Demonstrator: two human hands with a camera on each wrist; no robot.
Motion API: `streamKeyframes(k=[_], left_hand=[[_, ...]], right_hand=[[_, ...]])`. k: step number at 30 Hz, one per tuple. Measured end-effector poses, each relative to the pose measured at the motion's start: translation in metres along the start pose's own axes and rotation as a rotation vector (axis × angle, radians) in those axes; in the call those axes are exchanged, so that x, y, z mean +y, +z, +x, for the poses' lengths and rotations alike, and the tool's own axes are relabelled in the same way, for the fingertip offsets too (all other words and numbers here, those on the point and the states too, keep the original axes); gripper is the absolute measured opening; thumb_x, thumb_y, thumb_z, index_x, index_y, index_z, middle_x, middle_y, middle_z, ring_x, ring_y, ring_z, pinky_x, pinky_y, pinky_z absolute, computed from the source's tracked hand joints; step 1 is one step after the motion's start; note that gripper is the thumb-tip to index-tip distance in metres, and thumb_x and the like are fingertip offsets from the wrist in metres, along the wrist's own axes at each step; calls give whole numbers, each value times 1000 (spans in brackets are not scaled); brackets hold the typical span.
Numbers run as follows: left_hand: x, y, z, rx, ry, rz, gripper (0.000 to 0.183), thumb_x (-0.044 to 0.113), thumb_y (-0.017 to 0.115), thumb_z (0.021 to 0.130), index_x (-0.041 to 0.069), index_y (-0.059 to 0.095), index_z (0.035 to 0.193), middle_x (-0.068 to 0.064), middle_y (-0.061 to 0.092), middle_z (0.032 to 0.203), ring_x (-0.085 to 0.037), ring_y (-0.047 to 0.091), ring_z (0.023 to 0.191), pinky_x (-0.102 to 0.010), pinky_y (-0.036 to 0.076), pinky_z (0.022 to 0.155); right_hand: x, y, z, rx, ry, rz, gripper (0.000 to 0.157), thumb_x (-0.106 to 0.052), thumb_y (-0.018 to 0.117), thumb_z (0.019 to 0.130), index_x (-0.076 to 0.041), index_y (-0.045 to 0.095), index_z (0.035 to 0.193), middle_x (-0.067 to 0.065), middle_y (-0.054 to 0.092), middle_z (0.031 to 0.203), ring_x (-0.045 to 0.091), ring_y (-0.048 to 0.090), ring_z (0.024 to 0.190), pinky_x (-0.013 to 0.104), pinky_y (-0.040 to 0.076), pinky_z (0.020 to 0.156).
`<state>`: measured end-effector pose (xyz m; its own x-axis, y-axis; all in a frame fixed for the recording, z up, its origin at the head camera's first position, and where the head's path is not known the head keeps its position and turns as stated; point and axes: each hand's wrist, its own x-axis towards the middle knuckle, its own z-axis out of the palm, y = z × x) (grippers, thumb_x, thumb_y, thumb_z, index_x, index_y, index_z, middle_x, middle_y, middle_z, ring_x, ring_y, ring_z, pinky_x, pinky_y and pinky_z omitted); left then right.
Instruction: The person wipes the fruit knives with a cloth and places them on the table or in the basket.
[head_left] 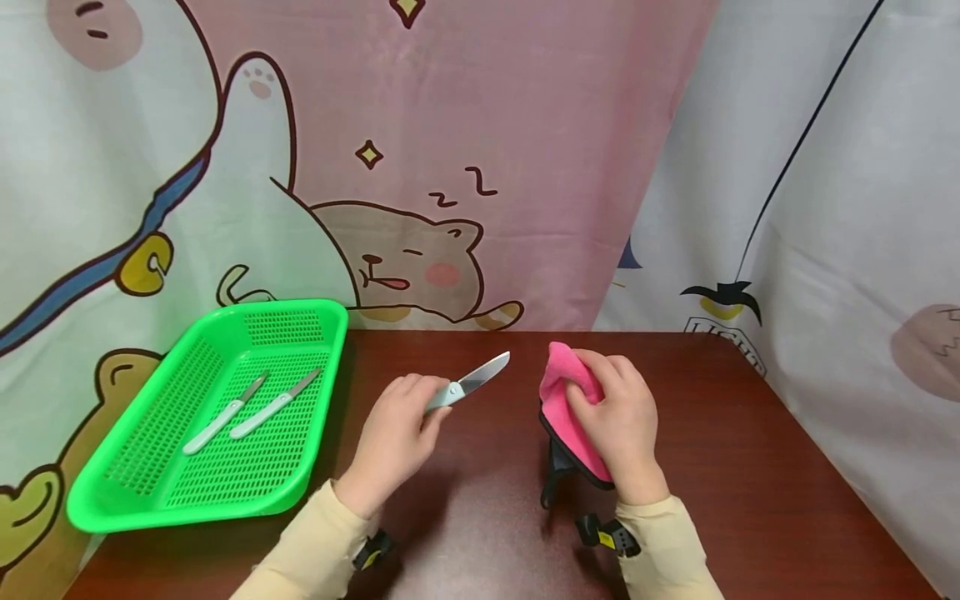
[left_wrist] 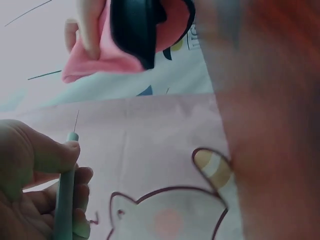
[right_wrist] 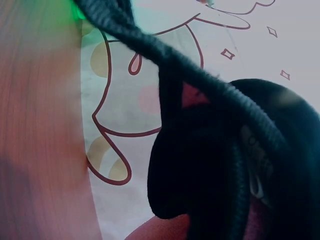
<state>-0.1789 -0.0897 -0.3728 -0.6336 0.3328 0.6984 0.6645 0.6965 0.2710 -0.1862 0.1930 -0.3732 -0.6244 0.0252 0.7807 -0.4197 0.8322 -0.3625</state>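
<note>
My left hand [head_left: 397,433] grips a small knife [head_left: 483,372] by its pale blue-green handle, the blade aimed up and to the right. Thumb and fingers wrap that handle in the left wrist view, where the blade shows edge-on as a thin line. To the right, my right hand [head_left: 618,417] pinches a bunched pink cloth [head_left: 562,425] with black edging, and black strap-like parts hang beneath it. The knife tip points toward the cloth, with a gap between them. Black straps [right_wrist: 200,165] on the cloth fill much of the right wrist view and hide the fingers.
At the left stands a green plastic basket [head_left: 210,518], with two similar knives [head_left: 217,427] lying side by side on its perforated bottom. A dark reddish-brown table [head_left: 480,533] lies below. Behind it hangs a printed cartoon curtain [head_left: 525,125], which also runs along the right side.
</note>
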Motion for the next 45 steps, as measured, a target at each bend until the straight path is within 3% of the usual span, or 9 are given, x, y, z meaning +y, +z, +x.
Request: streamKeyframes(k=[13,24,33,45], left_hand=[[-31,-63,25,-40,-60,23,26,3,77,83,2,66,106,-9,66,92,-28,59,84,-45,48,77],[-77,-101,36,-29,-212,62,23,1,73,85,0,67,107,-15,66,92,-30,57,80,-48,45,72],[-127,-112,29,-101,-384,82,22,9,68,92,0,65,111,-19,66,95,-30,59,76,-44,42,65],[-194,-101,-1,-230,-554,159,29,9,63,94,-9,60,117,-29,65,101,-37,61,76,-48,45,61]], right_hand=[[1,1,0,-4,4,1,39,-9,81,75,-10,71,113,11,63,90,26,57,78,44,48,62],[2,0,-2,-12,13,-2,40,-9,82,74,-10,72,112,12,63,91,26,58,79,43,48,63],[3,0,-1,2,6,6,39,-8,82,74,-11,72,112,12,63,91,25,57,78,42,48,62],[4,-4,2,11,15,6,39,-9,81,74,-11,72,112,12,63,91,26,57,79,43,48,63]])
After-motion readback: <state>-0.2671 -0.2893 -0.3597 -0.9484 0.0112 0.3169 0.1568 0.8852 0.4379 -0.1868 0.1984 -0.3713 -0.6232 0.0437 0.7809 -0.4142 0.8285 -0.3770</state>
